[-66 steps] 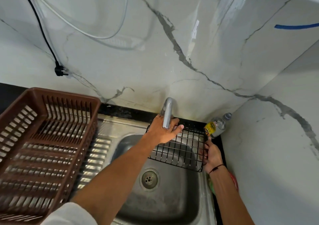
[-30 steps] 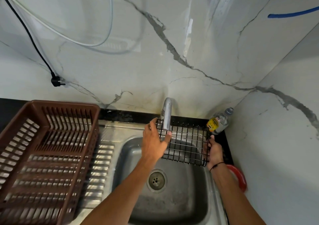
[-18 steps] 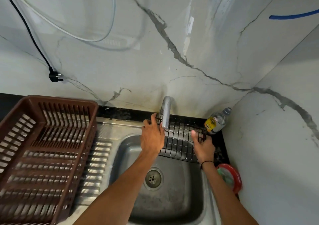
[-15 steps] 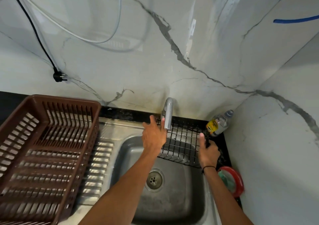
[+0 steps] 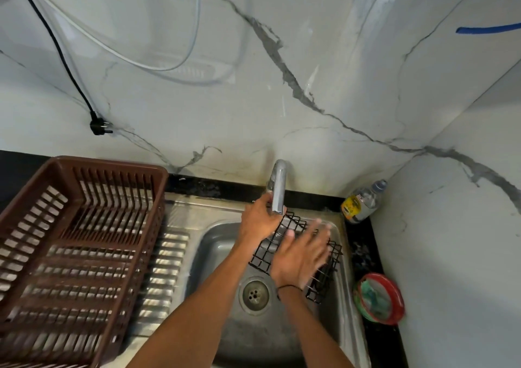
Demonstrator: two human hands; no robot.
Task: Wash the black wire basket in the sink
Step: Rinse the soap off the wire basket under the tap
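Black wire, one basket (image 5: 284,243): you have it tilted over the far right corner of the sink (image 5: 214,243), its high edge up under the tap (image 5: 278,190) and its low edge down toward the drain (image 5: 254,294). Judged reason: held there so that water from the spout would run through the grid and drop into the bowl (no stream can be made out in this view).

Left hand (image 5: 258,221): fingers curled on the basket's far left edge, right beside the tap's outlet; it carries the weight and sets the slope.

Right hand (image 5: 301,257): flat, fingers straight and spread, palm down on the mesh, blurred. It grips nothing; it looks to be rubbing the wires.

Sink surround, right rim: a plastic bottle (image 5: 361,202) in the far corner against the wall, and a red-rimmed dish (image 5: 379,298) near the front, both apart from the basket.

Draining board, left of the bowl: a brown plastic crate (image 5: 76,249), ready, you may judge, for the washed basket.

Wall above: a black plug (image 5: 98,126) hanging on its cord.
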